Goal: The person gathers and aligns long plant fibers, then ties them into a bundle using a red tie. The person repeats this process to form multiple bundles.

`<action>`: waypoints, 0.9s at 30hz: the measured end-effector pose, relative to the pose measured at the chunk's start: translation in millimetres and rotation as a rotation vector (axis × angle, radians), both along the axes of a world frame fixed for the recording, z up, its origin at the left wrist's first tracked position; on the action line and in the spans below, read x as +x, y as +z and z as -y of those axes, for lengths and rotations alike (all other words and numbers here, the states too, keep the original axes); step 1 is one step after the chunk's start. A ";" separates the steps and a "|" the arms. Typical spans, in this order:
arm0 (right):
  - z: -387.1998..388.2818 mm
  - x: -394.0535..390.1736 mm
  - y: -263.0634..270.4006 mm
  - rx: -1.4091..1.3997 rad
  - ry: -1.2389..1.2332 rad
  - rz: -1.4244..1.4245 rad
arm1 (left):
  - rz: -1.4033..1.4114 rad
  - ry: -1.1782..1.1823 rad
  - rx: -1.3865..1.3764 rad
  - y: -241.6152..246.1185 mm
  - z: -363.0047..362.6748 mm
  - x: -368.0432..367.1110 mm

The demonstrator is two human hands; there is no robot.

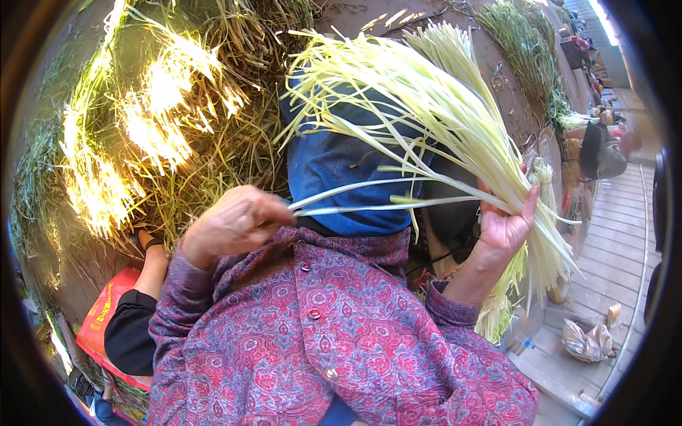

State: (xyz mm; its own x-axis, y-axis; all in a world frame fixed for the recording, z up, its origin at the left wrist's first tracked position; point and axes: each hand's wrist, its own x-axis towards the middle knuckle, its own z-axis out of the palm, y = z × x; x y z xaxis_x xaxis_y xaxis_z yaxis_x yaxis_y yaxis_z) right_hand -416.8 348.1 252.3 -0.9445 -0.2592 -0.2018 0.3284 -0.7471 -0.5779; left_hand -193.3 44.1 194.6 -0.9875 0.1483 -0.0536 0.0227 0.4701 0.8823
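My right hand [503, 221] grips a thick bunch of pale yellow chives [437, 101] by its white stem end, palm up. The loose leaves fan away over my lap, which blue cloth [341, 175] covers. At the left, my left hand [240, 223], slightly blurred, pinches the ends of a couple of pale stalks [362, 197]. These stalks stretch across to the bunch in my right hand. A second bunch of chives [447, 48] lies behind the held one. More pale chives [498, 309] are beneath my right forearm.
Heaps of straw and trimmed greens [229, 144] spread at the left, partly sunlit. A person's leg [152, 266] rests beside a red bag [106, 303]. Green stalks [525, 53] lie at the far right. A crumpled plastic bag [586, 341] sits on the paved floor [613, 239].
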 end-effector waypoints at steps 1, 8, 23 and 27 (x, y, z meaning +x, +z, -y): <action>2.8 3.9 1.6 0.063 -0.002 -0.026 | 0.094 0.000 0.101 -1.9 7.8 5.6; 9.2 14.8 10.1 0.222 -0.061 0.042 | -0.241 0.702 -0.426 8.2 14.5 -1.3; 22.4 -12.8 32.0 0.110 0.092 0.183 | -0.319 -0.061 0.034 53.4 -82.9 -112.7; 25.3 -16.6 33.7 0.142 0.098 0.205 | -0.334 0.203 0.274 43.4 -79.7 -129.5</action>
